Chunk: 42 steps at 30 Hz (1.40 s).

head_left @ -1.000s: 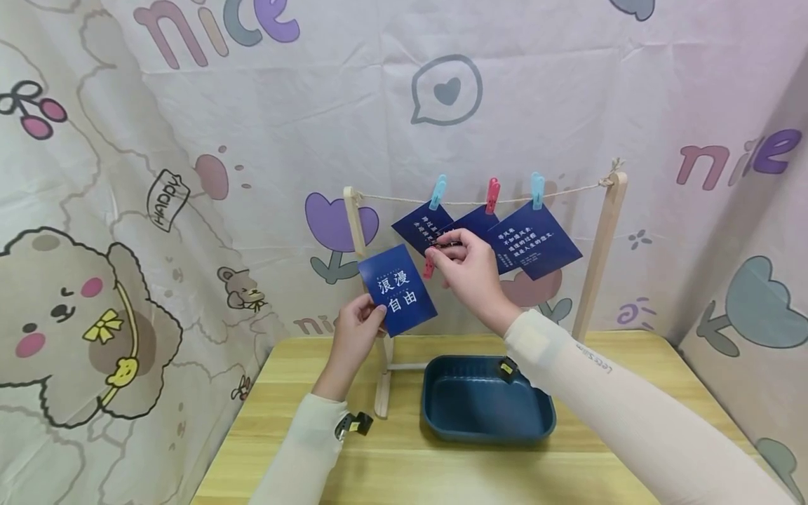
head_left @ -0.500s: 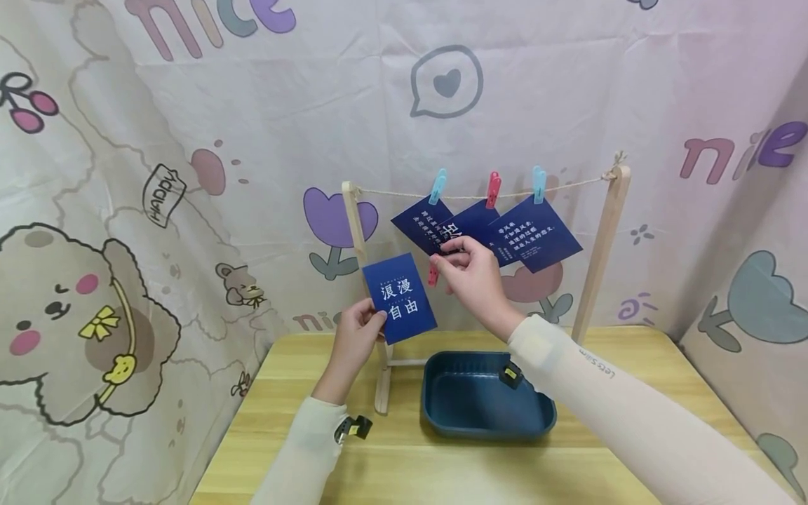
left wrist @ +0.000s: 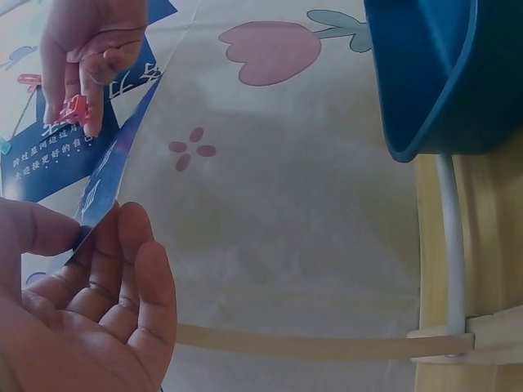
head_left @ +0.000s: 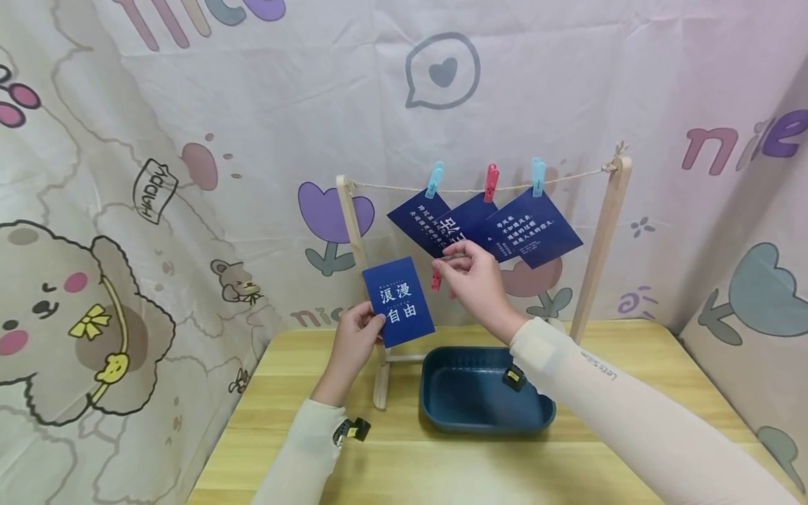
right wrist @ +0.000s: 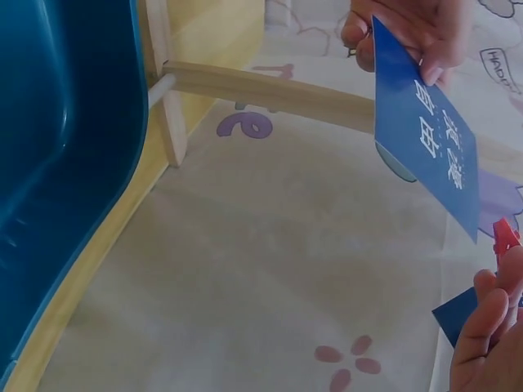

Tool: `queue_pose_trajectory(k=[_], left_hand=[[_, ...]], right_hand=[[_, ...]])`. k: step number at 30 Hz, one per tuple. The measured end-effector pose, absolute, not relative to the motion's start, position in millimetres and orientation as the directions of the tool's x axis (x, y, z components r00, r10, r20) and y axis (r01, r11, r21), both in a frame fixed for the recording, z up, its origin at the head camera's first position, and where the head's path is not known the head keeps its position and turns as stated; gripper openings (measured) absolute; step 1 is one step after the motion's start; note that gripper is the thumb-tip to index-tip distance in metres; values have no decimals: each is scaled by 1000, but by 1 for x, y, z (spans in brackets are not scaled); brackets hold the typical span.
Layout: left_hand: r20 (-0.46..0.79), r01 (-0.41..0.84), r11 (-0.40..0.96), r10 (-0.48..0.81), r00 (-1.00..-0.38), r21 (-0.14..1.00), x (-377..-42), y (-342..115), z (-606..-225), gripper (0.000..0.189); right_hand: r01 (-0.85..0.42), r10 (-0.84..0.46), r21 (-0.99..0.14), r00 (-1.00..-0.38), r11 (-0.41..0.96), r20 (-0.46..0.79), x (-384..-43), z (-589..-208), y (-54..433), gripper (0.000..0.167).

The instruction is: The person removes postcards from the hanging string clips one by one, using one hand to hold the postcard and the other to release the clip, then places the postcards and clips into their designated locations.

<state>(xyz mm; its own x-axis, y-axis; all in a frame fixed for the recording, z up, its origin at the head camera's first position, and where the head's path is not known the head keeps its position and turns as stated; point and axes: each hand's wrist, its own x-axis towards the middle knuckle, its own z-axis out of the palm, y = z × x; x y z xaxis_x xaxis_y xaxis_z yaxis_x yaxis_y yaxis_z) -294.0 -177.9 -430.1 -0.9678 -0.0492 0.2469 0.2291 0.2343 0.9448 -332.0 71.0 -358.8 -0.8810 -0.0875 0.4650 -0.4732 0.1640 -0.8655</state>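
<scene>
My left hand (head_left: 357,335) pinches a blue card (head_left: 404,303) with white characters by its lower left edge, thumb on the front. Beside it, my right hand (head_left: 475,280) holds a red clothespin (head_left: 436,275) between thumb and fingers, to the right of the card. The left wrist view shows the same red clothespin (left wrist: 75,109) at the right hand's fingertips. Behind the hands, three blue cards hang overlapping from a string (head_left: 385,188): a left card (head_left: 413,214), a middle card (head_left: 470,209) partly hidden by my fingers, and a right card (head_left: 536,228).
A light blue clothespin (head_left: 434,179), a red one (head_left: 491,182) and another light blue one (head_left: 538,176) grip the cards. The string spans two wooden posts (head_left: 600,252). A dark blue basin (head_left: 486,425) stands on the wooden table (head_left: 284,449), below the right forearm.
The held card has turned more upright and sits slightly lower. The right hand with its red clothespin has shifted slightly down and right. The head view has tilted a little.
</scene>
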Motion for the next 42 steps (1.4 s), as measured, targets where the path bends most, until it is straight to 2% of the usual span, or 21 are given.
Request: queue_pose_trajectory(k=[7,13,20,34,42], left_hand=[[235,217,222,-59,-970,951,-294,-179,-435,22],[226,208,218,-62,-972,954,-295,-180,-439,22],[231,213,221,-57,-971,952,-295,-181,-443,20],[208,185,240,-73,-975,953,-294,-183,-450,17],[206,185,237,-67,-976,954,-291,-184,-454,18]], right_hand=[[-464,-90,-868,-886,176,455,-332,-365,73,25],[-454,-92,-873,-891,178,445,-332,-375,77,30],[-421,-105,-879,-907,222,408,-330,-392,81,25],[-353,-144,-902,-934,249,326,-327,-426,83,32],[-333,-161,-909,-940,253,299,-324,-441,83,28]])
